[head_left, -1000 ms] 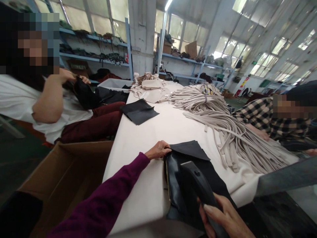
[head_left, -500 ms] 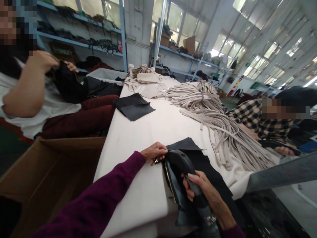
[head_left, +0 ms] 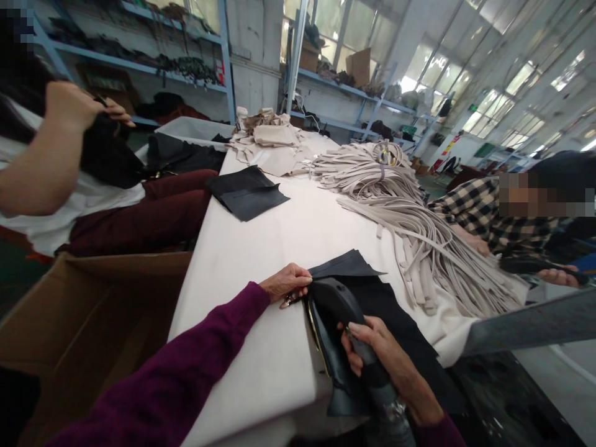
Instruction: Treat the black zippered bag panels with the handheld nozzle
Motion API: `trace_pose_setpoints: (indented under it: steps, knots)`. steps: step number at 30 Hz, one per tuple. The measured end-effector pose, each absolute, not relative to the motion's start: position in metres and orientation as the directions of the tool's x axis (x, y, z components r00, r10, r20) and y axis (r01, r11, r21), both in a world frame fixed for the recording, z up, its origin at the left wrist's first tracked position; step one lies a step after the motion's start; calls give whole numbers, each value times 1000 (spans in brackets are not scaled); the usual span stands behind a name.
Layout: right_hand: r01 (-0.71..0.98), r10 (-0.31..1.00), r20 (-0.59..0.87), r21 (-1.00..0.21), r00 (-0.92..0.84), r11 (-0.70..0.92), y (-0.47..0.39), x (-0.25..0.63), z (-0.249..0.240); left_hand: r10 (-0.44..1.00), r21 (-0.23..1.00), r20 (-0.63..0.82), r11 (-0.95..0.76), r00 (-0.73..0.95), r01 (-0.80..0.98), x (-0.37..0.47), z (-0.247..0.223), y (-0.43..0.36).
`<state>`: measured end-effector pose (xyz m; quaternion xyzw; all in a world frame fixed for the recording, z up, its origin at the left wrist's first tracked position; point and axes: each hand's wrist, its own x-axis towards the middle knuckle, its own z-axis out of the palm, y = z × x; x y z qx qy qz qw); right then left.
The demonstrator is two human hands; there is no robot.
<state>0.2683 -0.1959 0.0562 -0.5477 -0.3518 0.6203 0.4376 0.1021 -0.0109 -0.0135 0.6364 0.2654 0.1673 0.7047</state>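
My left hand (head_left: 287, 283) pinches the edge of a black piece (head_left: 342, 266) on the white-covered table (head_left: 251, 254). Close under those fingers is a small shiny metal part (head_left: 289, 302). Wrapped round the grip of a black handheld tool (head_left: 361, 347) is my right hand (head_left: 379, 351). The tool's curved front end lies against the black material near my left fingertips. A black piece with a gold-coloured zipper edge (head_left: 319, 341) hangs over the table's front edge, left of the tool, and more black material (head_left: 395, 316) lies to its right.
Folded black pieces (head_left: 249, 192) lie farther back. Grey strips (head_left: 419, 230) cover the right side, beige pieces (head_left: 274, 139) the far end. A cardboard box (head_left: 102, 310) stands left. One person sits left; another, in a checked shirt (head_left: 484, 205), is at right behind a metal bar (head_left: 535, 323).
The view has shifted slightly. My hands keep their holds on the black piece and the tool. The hand of the person at right, with a dark object, has moved outward to the right.
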Motion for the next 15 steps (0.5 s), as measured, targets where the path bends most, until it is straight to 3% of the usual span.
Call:
trace_pose_setpoints:
  steps: [4,10,15]
  knots:
    - [-104,939,-342,-936,35,-337,-196,273,63,587,988,-151,73,795,134,105,-13,-14]
    - [-120,890,-421,-906,174,-405,-260,286,79,638,967,-130,-87,759,238,106,0,-22]
    - [-138,798,-492,-869,348,-475,-310,303,77,921,914,-52,-111,387,389,96,13,-44]
